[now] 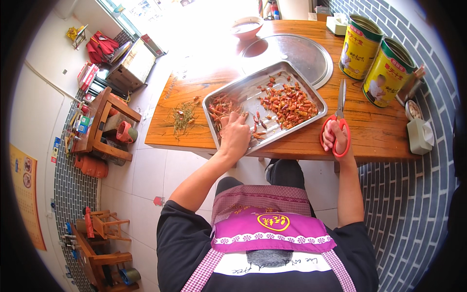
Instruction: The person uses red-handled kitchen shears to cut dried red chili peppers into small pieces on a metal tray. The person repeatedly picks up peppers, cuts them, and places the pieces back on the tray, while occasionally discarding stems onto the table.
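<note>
A rectangular steel tray lies slantwise near the table's front edge. My left hand reaches into its left part, fingers bent down among whole dried red chilies; the fingertips are hidden, so I cannot tell whether they grasp any. Cut chili pieces are heaped in the tray's right part, and a few whole chilies lie between the heaps. To the right of the tray, my right hand holds red-handled scissors by the loops, blades together and pointing away from me.
Dry stems lie in a small pile left of the tray. Behind it are a round metal plate set on the wooden table and a bowl of dark liquid. Two large tins and a tissue box stand along the brick-patterned wall.
</note>
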The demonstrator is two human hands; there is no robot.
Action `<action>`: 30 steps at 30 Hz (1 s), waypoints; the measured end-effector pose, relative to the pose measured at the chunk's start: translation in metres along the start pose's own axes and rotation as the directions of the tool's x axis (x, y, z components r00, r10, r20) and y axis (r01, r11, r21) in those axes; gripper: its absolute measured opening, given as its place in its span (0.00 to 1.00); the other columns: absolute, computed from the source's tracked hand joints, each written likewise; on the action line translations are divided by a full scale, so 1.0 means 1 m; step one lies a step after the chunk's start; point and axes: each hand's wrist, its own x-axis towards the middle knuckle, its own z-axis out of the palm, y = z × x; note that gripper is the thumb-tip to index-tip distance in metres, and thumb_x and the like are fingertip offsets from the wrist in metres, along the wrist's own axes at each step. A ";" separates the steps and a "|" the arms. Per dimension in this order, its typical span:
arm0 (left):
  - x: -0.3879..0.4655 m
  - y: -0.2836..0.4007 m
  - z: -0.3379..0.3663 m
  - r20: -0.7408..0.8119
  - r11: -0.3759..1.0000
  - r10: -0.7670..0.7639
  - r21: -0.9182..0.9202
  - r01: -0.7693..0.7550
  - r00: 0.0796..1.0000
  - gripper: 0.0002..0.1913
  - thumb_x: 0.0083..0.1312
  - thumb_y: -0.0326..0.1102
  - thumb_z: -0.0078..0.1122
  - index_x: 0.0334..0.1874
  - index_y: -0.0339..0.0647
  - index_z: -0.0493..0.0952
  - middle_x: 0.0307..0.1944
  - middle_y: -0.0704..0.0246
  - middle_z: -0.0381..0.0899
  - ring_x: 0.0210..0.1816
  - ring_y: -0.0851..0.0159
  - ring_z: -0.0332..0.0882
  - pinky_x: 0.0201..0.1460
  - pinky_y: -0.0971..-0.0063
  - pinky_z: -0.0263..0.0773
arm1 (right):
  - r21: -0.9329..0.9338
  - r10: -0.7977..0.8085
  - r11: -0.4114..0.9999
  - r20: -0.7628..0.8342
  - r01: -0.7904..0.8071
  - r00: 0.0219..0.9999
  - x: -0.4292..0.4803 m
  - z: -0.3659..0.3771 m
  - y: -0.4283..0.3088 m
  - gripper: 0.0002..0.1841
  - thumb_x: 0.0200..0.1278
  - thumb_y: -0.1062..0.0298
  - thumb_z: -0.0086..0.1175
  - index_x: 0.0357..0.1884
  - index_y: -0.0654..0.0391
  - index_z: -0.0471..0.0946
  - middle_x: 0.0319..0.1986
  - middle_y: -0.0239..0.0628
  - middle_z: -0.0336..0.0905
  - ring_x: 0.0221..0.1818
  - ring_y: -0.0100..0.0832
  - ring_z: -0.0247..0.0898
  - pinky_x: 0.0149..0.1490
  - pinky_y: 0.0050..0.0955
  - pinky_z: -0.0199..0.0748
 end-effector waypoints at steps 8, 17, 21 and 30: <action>0.004 -0.006 -0.014 -0.080 0.969 -0.116 -0.228 0.095 0.990 0.01 0.51 0.30 0.65 0.26 0.43 0.83 0.35 0.68 0.84 0.50 0.59 0.77 0.56 0.64 0.62 | 0.008 0.016 1.000 -0.003 -0.016 1.000 0.000 -0.003 0.003 0.20 0.74 0.49 0.48 0.29 0.53 0.65 0.15 0.25 0.56 0.13 0.17 0.53 0.18 0.18 0.60; 0.026 -0.010 -0.025 0.319 0.355 -0.472 -0.784 0.508 0.822 0.06 0.61 0.26 0.63 0.39 0.31 0.81 0.31 0.69 0.84 0.32 0.74 0.80 0.38 0.79 0.74 | -0.811 -0.085 0.539 0.215 0.227 0.973 -0.007 0.049 -0.048 0.22 0.65 0.46 0.59 0.38 0.60 0.73 0.20 0.40 0.76 0.23 0.38 0.76 0.31 0.37 0.74; 0.039 -0.003 -0.028 0.425 -0.070 -0.439 -0.894 0.442 0.791 0.08 0.60 0.26 0.62 0.39 0.30 0.82 0.28 0.68 0.83 0.30 0.73 0.78 0.39 0.79 0.71 | -0.983 0.187 0.172 -0.024 -0.057 0.982 -0.023 0.103 -0.083 0.39 0.57 0.30 0.58 0.49 0.63 0.74 0.38 0.55 0.81 0.45 0.54 0.79 0.50 0.47 0.74; 0.042 0.005 -0.032 0.502 -0.182 -0.296 -0.865 0.468 0.813 0.07 0.61 0.24 0.64 0.41 0.32 0.81 0.33 0.65 0.84 0.35 0.71 0.79 0.47 0.79 0.72 | -0.961 0.450 0.254 0.020 -0.107 0.893 0.003 0.101 -0.095 0.42 0.59 0.28 0.54 0.52 0.66 0.74 0.46 0.58 0.80 0.52 0.52 0.76 0.57 0.43 0.71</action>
